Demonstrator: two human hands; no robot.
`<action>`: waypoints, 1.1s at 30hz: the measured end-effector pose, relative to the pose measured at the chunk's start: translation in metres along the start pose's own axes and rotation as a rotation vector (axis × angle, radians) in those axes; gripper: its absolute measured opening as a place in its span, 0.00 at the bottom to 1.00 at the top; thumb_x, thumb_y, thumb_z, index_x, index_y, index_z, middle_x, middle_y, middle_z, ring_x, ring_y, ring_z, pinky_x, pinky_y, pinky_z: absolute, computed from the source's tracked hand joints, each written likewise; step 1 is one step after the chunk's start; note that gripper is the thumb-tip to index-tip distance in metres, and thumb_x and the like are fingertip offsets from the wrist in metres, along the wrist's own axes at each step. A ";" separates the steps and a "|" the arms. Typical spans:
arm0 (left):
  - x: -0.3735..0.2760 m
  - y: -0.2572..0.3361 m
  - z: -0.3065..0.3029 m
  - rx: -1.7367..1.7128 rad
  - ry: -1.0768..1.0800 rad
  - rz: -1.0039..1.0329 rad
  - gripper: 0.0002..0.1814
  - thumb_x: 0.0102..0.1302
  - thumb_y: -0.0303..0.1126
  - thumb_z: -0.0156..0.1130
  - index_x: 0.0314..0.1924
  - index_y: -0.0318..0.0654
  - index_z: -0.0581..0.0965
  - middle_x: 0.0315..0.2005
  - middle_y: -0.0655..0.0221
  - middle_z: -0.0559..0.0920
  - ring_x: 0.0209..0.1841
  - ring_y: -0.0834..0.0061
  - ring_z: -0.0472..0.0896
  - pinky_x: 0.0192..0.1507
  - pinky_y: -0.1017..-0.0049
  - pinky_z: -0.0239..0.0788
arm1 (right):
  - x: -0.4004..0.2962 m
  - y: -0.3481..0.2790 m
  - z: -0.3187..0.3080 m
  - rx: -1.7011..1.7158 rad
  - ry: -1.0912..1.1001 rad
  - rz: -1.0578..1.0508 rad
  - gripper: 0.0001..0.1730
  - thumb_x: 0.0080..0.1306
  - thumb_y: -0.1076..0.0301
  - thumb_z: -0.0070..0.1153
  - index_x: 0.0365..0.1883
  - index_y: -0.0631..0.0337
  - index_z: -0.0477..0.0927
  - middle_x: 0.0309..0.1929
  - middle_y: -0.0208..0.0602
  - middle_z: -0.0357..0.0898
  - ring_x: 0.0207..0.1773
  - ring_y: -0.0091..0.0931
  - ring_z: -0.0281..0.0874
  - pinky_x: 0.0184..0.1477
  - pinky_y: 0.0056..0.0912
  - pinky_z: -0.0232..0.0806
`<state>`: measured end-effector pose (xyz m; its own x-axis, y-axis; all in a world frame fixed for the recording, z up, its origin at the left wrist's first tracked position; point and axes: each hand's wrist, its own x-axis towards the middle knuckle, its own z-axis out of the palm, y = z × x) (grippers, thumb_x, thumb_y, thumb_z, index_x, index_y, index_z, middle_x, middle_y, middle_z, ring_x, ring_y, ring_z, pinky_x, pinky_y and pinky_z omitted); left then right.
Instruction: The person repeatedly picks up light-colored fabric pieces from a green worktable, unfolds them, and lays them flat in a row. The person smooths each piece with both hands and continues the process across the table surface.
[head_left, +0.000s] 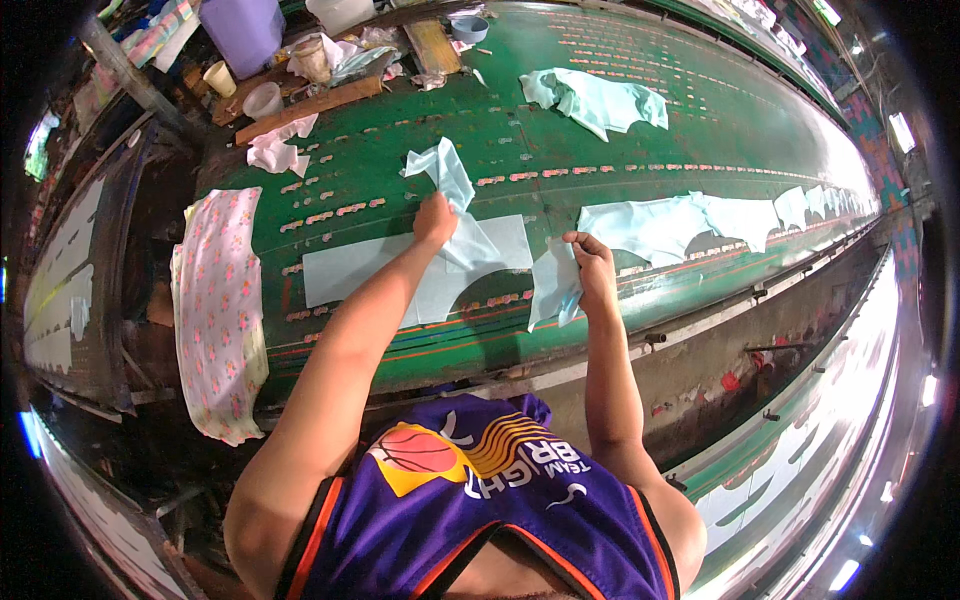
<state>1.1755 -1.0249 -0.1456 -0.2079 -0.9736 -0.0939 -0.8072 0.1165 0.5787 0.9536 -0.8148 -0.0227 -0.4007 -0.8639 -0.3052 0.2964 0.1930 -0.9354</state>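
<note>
Pale blue cut fabric pieces lie on a long green printing table (420, 352). My left hand (436, 219) grips a bunched pale blue fabric piece (452, 176), whose lower part trails over a flat piece (352, 274) on the table. To the right, my right hand (590, 262) pinches the top edge of another pale blue piece (555, 281), which hangs down to the table's near side. Just beyond that hand begins a row of pale blue pieces (645, 229) that runs away along the near edge. A crumpled pile of pale blue fabric (596, 101) rests farther back.
Flower-printed pink fabric (219, 315) drapes over the table's left end. At the back left are a wooden strip (309, 110), a pink rag (281, 148), a purple bucket (241, 34), cups and a grey bowl (470, 28). Metal pegs (655, 338) line the near rail. Another long table (780, 457) stands at right.
</note>
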 end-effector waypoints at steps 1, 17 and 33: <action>0.002 0.004 -0.006 -0.033 0.080 0.111 0.12 0.67 0.36 0.62 0.43 0.34 0.76 0.55 0.51 0.79 0.55 0.49 0.79 0.55 0.56 0.72 | -0.001 0.001 -0.002 -0.017 -0.007 0.010 0.11 0.75 0.75 0.46 0.46 0.62 0.81 0.36 0.32 0.82 0.33 0.22 0.79 0.35 0.25 0.72; -0.142 0.031 -0.227 -1.815 -0.524 0.333 0.10 0.76 0.37 0.50 0.45 0.40 0.76 0.59 0.47 0.77 0.59 0.55 0.79 0.62 0.55 0.72 | -0.010 0.037 0.074 -0.950 -1.124 -0.217 0.13 0.70 0.67 0.54 0.50 0.60 0.82 0.44 0.41 0.86 0.47 0.34 0.84 0.49 0.37 0.73; -0.178 0.025 -0.264 -1.722 -0.440 0.330 0.11 0.75 0.40 0.51 0.41 0.40 0.74 0.57 0.45 0.79 0.58 0.39 0.78 0.59 0.44 0.73 | -0.008 0.068 0.161 -0.336 -0.642 -0.393 0.08 0.65 0.74 0.61 0.40 0.70 0.83 0.34 0.33 0.83 0.40 0.24 0.76 0.46 0.31 0.68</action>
<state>1.3383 -0.9003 0.0990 -0.5705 -0.8041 0.1671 0.6497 -0.3173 0.6909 1.1164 -0.8690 -0.0554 0.1826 -0.9756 0.1220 -0.0777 -0.1380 -0.9874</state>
